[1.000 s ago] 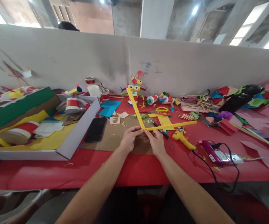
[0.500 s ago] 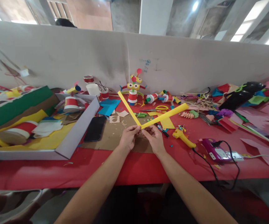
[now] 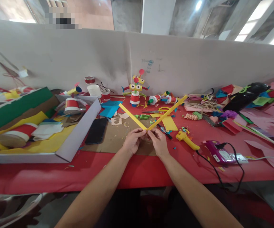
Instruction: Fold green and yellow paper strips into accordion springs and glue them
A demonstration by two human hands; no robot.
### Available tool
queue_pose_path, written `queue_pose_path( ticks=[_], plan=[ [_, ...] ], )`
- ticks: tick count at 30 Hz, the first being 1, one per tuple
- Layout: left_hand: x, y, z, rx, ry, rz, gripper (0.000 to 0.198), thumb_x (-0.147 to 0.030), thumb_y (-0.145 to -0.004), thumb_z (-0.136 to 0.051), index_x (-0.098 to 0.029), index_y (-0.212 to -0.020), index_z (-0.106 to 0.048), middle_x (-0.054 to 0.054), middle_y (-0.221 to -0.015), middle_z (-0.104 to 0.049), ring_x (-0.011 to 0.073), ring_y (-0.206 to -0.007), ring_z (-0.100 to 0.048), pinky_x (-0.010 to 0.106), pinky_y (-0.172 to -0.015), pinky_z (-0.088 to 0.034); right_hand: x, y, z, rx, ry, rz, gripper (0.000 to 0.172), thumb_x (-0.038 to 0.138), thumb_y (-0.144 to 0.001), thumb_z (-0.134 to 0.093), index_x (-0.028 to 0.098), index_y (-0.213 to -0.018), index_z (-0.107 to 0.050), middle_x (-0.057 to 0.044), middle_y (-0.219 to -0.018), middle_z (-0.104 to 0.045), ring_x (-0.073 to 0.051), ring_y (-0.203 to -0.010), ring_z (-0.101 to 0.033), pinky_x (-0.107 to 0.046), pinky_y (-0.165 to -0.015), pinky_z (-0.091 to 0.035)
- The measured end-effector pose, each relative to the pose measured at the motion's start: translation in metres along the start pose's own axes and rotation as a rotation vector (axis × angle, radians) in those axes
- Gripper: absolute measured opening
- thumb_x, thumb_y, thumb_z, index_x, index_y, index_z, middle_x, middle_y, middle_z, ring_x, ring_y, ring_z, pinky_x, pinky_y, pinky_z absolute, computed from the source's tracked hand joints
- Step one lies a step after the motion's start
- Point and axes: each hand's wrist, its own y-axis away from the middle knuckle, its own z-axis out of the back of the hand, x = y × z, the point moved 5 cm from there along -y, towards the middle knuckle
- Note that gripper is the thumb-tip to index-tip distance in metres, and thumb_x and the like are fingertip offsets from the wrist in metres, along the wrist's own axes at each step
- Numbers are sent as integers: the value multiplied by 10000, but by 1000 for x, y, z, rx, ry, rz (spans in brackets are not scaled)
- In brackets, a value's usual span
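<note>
Two yellow paper strips meet in a V between my hands, with the joined end at my fingertips. My left hand pinches the left side of that joint with thumb and fingers. From the other side, my right hand pinches it too, the fingertips of both hands nearly touching. The folded corner itself is partly hidden by my thumbs. Below them lies a brown cardboard sheet with paper scraps on it. Behind stands a paper-cup figure with eyes and spring-like folded arms.
Left of my hands are a black phone and a box holding cup figures and paper. To the right lie a yellow glue gun with its cord and a purple power socket. Yellow-handled scissors lie behind the strips.
Both hands have shifted slightly right with the joint. The left strip has tilted lower, and the right strip has swung up to a steeper angle, showing narrower.
</note>
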Motion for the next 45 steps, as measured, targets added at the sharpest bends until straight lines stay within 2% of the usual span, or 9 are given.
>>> queue_pose_path(
  ticks=[3, 7, 10, 14, 17, 21, 31, 36, 45],
  plan=[
    [-1, 2, 1, -12, -69, 9, 171, -239, -589, -741, -114, -664, -652, 15, -604, -607, 82, -550, -534, 210, -561, -411, -1, -1, 0, -6, 12, -12, 203, 388, -739, -599, 186, -737, -582, 16, -643, -584, -121, -567, -518, -243, -549, -434],
    [-9, 2, 2, -17, -195, -82, 194, -273, -594, -736, -105, -659, -663, 40, -629, -630, 108, -570, -551, 239, -573, -417, -1, -2, 1, -12, 17, -14, 219, 403, -732, -600, 184, -740, -590, 8, -649, -587, -124, -564, -512, -242, -526, -424],
    [-10, 3, 2, -13, -234, -56, 200, -277, -579, -745, -110, -661, -672, 35, -630, -630, 107, -576, -554, 238, -573, -413, -1, -2, 1, 12, 25, -35, 228, 412, -737, -592, 185, -718, -589, 16, -603, -574, -120, -526, -499, -240, -500, -411],
    [-8, 2, 6, -61, -209, 9, 211, -249, -532, -772, -114, -660, -673, 20, -607, -618, 89, -562, -538, 214, -546, -396, -2, -3, 1, 27, 23, -78, 226, 406, -721, -612, 182, -703, -587, 27, -543, -555, -120, -504, -504, -236, -487, -406],
    [-5, -1, 6, -59, -116, -13, 193, -235, -534, -772, -116, -627, -652, 7, -581, -601, 74, -533, -510, 203, -526, -389, -2, -2, -2, 40, 0, -82, 241, 413, -695, -637, 187, -761, -584, 11, -650, -608, -135, -577, -554, -234, -499, -426],
    [0, -4, 8, -74, -5, -6, 174, -194, -542, -768, -118, -617, -630, -9, -569, -581, 52, -502, -474, 178, -494, -375, 3, 0, -3, 51, 87, -9, 276, 430, -691, -636, 187, -815, -596, -18, -756, -647, -158, -643, -588, -249, -537, -449],
    [6, -3, 7, -14, 86, 152, 107, -98, -591, -708, -109, -620, -606, -3, -544, -560, 76, -498, -501, 208, -528, -417, 20, 11, -6, 44, 571, 338, 287, 402, -847, -455, 202, -698, -596, -20, -639, -586, -149, -617, -533, -250, -588, -402],
    [10, -1, 6, -19, 127, 220, 120, -60, -619, -686, -113, -586, -584, 4, -553, -574, 79, -540, -543, 205, -601, -460, 25, 14, -5, 31, 605, 359, 297, 368, -864, -438, 206, -649, -564, -6, -588, -552, -136, -577, -511, -241, -575, -374],
    [1, 2, 5, -90, 66, 221, 49, -102, -661, -666, -102, -669, -618, 17, -586, -609, 84, -533, -560, 190, -539, -473, 22, 14, -5, 37, 563, 305, 294, 382, -846, -461, 198, -639, -562, 22, -523, -509, -112, -512, -459, -218, -501, -334]
  ],
)
